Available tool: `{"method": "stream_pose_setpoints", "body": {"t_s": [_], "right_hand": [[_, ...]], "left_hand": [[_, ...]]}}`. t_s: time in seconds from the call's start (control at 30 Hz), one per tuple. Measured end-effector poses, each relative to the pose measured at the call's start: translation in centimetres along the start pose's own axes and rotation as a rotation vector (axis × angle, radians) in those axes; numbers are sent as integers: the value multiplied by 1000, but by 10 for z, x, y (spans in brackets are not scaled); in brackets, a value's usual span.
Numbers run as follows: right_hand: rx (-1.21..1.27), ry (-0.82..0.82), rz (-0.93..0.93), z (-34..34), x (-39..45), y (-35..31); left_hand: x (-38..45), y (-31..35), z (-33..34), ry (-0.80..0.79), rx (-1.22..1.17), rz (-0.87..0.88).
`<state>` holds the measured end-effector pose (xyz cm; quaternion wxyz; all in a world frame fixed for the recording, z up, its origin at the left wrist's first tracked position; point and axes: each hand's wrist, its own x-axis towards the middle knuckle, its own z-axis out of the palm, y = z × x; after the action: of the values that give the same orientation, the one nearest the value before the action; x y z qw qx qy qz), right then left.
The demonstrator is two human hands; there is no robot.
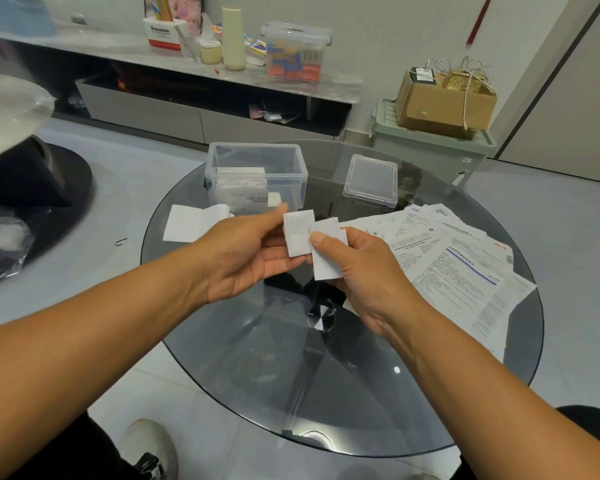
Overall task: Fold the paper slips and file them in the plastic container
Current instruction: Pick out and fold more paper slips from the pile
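Observation:
Above the round glass table (361, 393), both hands hold small white paper slips. My left hand (246, 258) pinches one folded slip (297, 233) between thumb and fingers. My right hand (364, 271) pinches another slip (326, 261), which overlaps the first. The clear plastic container (257, 174) stands open at the table's far side, with several folded slips upright inside it. Its lid (370, 180) lies to the right of it.
A spread pile of printed papers (458, 265) covers the table's right side. A folded white sheet (191, 223) lies left of the container. Behind stand a low cabinet (201, 112), a lidded bin (430, 150) bearing a cardboard box, and a dark chair base (32, 209) at left.

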<state>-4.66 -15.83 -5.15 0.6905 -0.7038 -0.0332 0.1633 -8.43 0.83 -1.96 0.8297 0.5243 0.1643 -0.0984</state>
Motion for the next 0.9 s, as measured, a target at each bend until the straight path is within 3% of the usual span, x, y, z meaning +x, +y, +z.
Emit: {"method": "stream_pose_setpoints", "body": {"t_s": [0.13, 0.27, 0.37, 0.57, 0.77, 0.83, 0.9], "right_hand": [[17, 19, 10, 0, -2, -1], [-15, 84, -37, 2, -4, -4], [-131, 86, -115, 5, -7, -6], [-532, 134, -323, 11, -15, -1], [-647, 124, -286, 11, -14, 1], [-633, 127, -333, 11, -16, -1], [-791, 149, -428, 10, -15, -4]], "left_hand": [[-1, -3, 2, -19, 142, 91], [2, -11, -1, 141, 372, 123], [0, -16, 1, 176, 548, 169], [-4, -23, 13, 24, 405, 140], [-4, -21, 13, -59, 296, 113], [-4, -19, 11, -39, 421, 93], [-3, -14, 5, 55, 709, 160]]}}
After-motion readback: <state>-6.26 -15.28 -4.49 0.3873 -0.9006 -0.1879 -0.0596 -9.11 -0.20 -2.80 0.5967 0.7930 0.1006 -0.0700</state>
